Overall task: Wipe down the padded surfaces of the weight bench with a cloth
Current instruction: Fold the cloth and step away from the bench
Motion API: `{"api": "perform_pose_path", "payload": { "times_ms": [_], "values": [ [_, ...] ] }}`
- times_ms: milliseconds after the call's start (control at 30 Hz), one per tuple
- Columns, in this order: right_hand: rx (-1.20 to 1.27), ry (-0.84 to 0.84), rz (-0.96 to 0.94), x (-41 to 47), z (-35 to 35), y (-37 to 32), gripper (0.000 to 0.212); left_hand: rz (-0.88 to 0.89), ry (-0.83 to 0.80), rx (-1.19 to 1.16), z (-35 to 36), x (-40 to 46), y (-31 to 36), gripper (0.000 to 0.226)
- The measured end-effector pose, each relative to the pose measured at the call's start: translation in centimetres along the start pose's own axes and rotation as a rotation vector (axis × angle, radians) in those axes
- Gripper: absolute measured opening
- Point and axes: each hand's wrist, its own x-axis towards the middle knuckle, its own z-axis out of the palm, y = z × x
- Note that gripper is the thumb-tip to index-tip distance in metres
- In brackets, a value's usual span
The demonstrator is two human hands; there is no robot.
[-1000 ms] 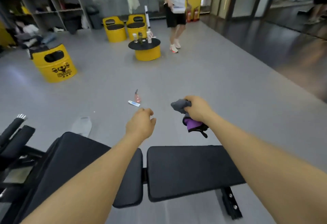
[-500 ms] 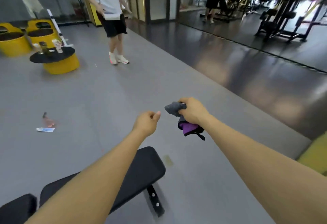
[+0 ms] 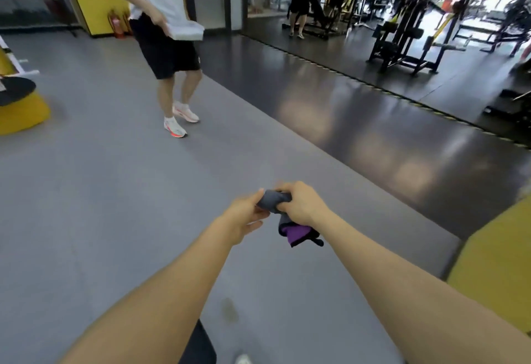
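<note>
Both hands are held out in front of the body, over the grey floor (image 3: 115,220). The right hand (image 3: 301,205) grips the cloth (image 3: 274,199), a bunched grey piece with a purple part hanging below the fist. The left hand (image 3: 244,217) pinches the grey end of the same cloth between thumb and fingers. So both grips are closed on the cloth, and it touches nothing else.

The padded surface (image 3: 198,346) shows only as a dark corner at the bottom edge, between the forearms and well below the hands. The wiping is not yet begun, as I judge.

Some things can go wrong from here. The head looks away from the bench, so a wipe started now may miss part of the padding. The cloth is crumpled into a small ball; if it is not opened, only a narrow strip will be cleaned with each pass. The hanging purple part may slip out if the left pinch pulls too hard. Another person (image 3: 161,33) walks near, carrying a white flat thing (image 3: 186,32), and could cross the path.
</note>
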Motion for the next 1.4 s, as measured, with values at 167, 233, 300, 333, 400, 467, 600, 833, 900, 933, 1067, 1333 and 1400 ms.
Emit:
{"api": "perform_pose_path", "payload": {
  "times_ms": [167,233,300,333,400,467,600,833,900,933,1067,1333,1400],
  "values": [
    [-0.039,-0.15,-0.055,11.0,-0.7,-1.9,0.027,-0.019,0.061,-0.195,-3.7,6.6,5.4,0.031],
    [-0.039,-0.196,-0.091,15.1,-0.7,-3.1,0.038,0.001,0.124,-0.251,-6.0,9.0,7.5,0.024],
    [-0.003,-0.24,-0.11,18.7,-0.5,-4.4,0.047,0.036,0.187,-0.297,-8.1,10.9,9.3,0.018],
    [0.017,-0.263,-0.117,20.7,-0.2,-5.1,0.051,0.058,0.222,-0.321,-9.3,12.1,10.2,0.018],
    [0.02,-0.32,-0.139,24.9,0.6,-6.3,0.057,0.094,0.291,-0.354,-11.8,14.3,11.8,0.018],
    [0.02,-0.406,-0.157,29.1,2.1,-7.6,0.067,0.111,0.359,-0.36,-14.4,16.4,13.1,0.016],
    [0.005,-0.597,-0.212,37.9,4.9,-10.1,0.089,0.129,0.522,-0.35,-19.8,21.0,15.1,0.019],
    [0.09,-0.928,-0.31,51.2,8.7,-17.2,0.088,0.139,0.826,-0.413,-28.0,25.5,19.8,0.018],
    [0.126,-1.005,-0.333,54.0,10.4,-20.0,0.076,0.141,0.921,-0.434,-30.6,25.7,20.5,0.016],
    [0.121,-1.046,-0.364,54.7,11.3,-21.4,0.069,0.125,0.973,-0.448,-31.8,25.4,20.6,0.016],
    [0.1,-1.195,-0.457,56.4,16.7,-27.5,0.05,0.115,1.134,-0.553,-37.7,23.7,19.7,0.016],
    [-0.038,-1.229,-0.687,59.9,28.6,-41.1,0.021,0.153,1.222,-0.733,-53.4,21.5,18.4,0.02],
    [-0.052,-1.232,-0.709,61.4,31.2,-45.3,0.021,0.178,1.192,-0.78,-57.9,20.8,19.2,0.02]
  ]
}}
